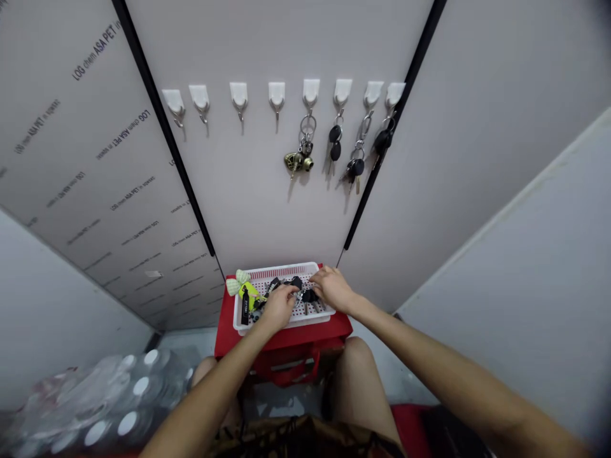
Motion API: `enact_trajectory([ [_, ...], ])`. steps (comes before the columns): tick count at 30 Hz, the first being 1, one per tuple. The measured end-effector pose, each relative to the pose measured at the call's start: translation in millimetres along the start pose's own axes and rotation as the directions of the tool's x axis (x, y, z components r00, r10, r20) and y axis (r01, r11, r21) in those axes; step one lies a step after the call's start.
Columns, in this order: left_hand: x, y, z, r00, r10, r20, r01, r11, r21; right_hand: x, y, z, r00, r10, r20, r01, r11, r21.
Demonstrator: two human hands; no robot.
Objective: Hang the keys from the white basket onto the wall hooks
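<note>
A white perforated plastic basket [252, 327] holds several keys and key rings. My left hand [280, 306] reaches into its middle, fingers bent and closed on a black-headed key [296, 283]. At the basket's right side, my right hand [331, 286] has its fingers curled down, closed on a bunch of black-headed keys [311, 296] whose metal blades lie on the basket floor. The fingertips of both hands are partly hidden. Left of my hands lie a yellow-green key tag [248, 291], a black tag [245, 306] with pale lettering and a pale green knotted charm [238, 280] over the rim.
The basket stands on a red box [226, 331]. Several white hooks [277, 92] line the wall ahead; the right ones carry a bronze-charm key ring [300, 159] and black-headed keys [335, 143]. Wrapped water bottles [140, 385] stand lower left. Walls close in on both sides.
</note>
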State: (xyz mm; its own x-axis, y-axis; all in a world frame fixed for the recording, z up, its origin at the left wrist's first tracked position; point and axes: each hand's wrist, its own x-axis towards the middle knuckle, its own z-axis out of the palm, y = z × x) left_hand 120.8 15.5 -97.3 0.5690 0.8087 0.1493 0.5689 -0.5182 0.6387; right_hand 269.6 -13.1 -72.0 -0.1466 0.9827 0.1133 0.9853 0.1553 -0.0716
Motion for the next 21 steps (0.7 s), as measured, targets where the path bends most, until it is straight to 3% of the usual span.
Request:
enact_trajectory([
  [3, 0.4, 1.5, 0.5, 0.998, -0.024, 0.065, 0.016, 0.994, 0.108, 3.4, -9.1, -2.5, 0.996, -0.081, 0.036, 0.083, 0.996, -0.046],
  [6, 0.7, 1.6, 1.2, 0.994, -0.050, 0.101, 0.033, 0.986, 0.162, 6.2, -18.6, -4.7, 0.978, -0.134, 0.157, 0.147, 0.986, -0.076],
  [9, 0.6, -0.6, 3.7, 0.995, -0.063, 0.079, 0.052, 0.989, 0.135, 8.2, -24.3, -2.1, 0.971, -0.093, 0.218, 0.124, 0.983, -0.132],
  [14, -1.2, -2.4, 6.8, 0.996, -0.068, 0.057, 0.067, 0.997, 0.024, 7.7, -25.8, 4.3, 0.977, -0.101, 0.187, 0.124, 0.986, -0.115],
  [18, -4.5, -1.8, 4.9, 0.993, -0.114, 0.025, 0.117, 0.985, -0.130, 2.5, -20.3, 2.2, 0.998, -0.062, 0.006, 0.060, 0.985, 0.161],
  [21, -1.8, 2.8, -0.5, 0.993, -0.117, -0.017, 0.107, 0.950, -0.295, 4.3, -16.7, -6.9, 0.984, 0.113, -0.135, -0.031, 0.867, 0.497],
])
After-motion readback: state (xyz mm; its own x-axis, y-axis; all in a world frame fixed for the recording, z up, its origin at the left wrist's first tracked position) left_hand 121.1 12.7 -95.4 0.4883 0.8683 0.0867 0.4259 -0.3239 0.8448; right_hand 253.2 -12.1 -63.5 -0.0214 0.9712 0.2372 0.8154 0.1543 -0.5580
